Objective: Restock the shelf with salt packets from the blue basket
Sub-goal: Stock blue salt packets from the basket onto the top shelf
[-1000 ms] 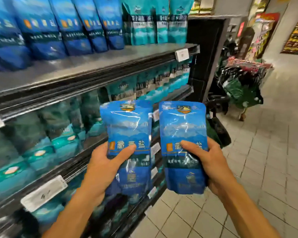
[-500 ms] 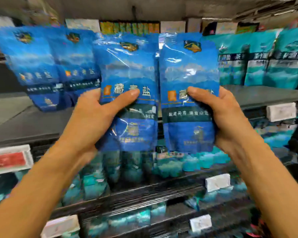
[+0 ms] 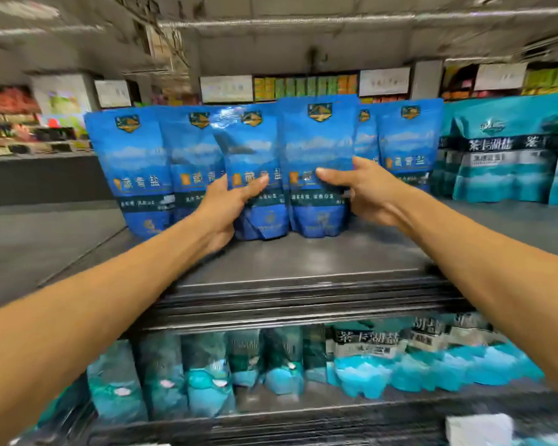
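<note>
Two blue salt packets stand upright on the dark top shelf (image 3: 303, 262), side by side in a row of the same blue packets. My left hand (image 3: 226, 207) grips the left packet (image 3: 255, 149) with its thumb across the front. My right hand (image 3: 364, 191) grips the right packet (image 3: 316, 146) the same way. More blue packets stand to the left (image 3: 132, 162) and to the right (image 3: 406, 140). The blue basket is out of view.
Teal salt packets (image 3: 503, 162) stand at the right end of the top shelf. The shelf below holds several teal packets (image 3: 361, 365). A white price tag (image 3: 477, 429) sits at the lower right. Other store shelves show blurred behind.
Both hands have carried the two blue packets up and forward, from mid-air in front of the shelving down onto the top shelf among the other blue packets. The camera has turned to face the shelf.
</note>
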Motion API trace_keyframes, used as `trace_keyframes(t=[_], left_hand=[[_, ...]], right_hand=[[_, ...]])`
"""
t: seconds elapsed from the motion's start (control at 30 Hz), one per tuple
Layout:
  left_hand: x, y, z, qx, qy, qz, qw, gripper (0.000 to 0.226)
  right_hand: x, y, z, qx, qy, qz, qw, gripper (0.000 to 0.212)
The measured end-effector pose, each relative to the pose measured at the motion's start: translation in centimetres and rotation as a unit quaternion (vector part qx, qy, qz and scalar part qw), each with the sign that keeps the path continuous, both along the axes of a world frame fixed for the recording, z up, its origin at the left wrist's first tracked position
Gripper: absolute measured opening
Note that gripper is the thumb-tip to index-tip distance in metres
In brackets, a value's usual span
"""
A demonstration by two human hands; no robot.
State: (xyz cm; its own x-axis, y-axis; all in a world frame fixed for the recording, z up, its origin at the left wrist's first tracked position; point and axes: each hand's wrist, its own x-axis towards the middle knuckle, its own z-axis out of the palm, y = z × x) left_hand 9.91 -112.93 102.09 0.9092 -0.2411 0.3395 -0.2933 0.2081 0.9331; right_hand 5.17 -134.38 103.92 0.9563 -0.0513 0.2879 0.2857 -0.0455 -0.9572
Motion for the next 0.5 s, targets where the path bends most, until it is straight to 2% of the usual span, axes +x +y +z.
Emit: trace_keyframes(t=[0.07, 0.1, 0.17, 0.2, 0.27, 0.33, 0.4, 0.5], left_hand=[[0.4, 0.6, -0.1, 0.045, -0.015, -0.01, 0.999, 0.028], [0.6, 1.2, 0.0, 0.095, -0.04, -0.01, 0.995, 0.026], [0.5, 2.6, 0.5, 0.25, -0.116, 0.023, 0.961, 0.016], [0.7, 3.2, 0.6, 0.317, -0.141, 0.049, 0.937, 0.018], [1.4, 3.7, 0.5, 0.41, -0.166, 0.1, 0.892, 0.039], [1.6, 3.5, 0.5, 0.477, -0.188, 0.156, 0.844, 0.058], [2.0, 3.3, 0.6, 0.522, -0.229, 0.191, 0.799, 0.063], [1.9, 3.4, 0.9, 0.584, -0.244, 0.197, 0.748, 0.07]], right_hand=[[0.2, -1.2, -0.5, -0.082, 0.029, 0.0, 0.996, 0.033], [0.1, -1.8, -0.5, -0.146, 0.039, -0.005, 0.988, 0.027], [-0.3, -2.7, -0.3, -0.25, 0.054, -0.017, 0.967, 0.012], [-0.4, -3.1, -0.3, -0.279, 0.053, -0.03, 0.958, 0.015], [-0.5, -3.2, -0.5, -0.293, 0.034, -0.048, 0.954, 0.025], [-0.4, -3.0, -0.8, -0.275, 0.012, -0.048, 0.96, 0.022], [0.0, -2.8, -1.0, -0.276, 0.005, -0.072, 0.958, 0.02], [0.9, -2.3, -1.1, -0.295, 0.015, -0.111, 0.949, 0.024]])
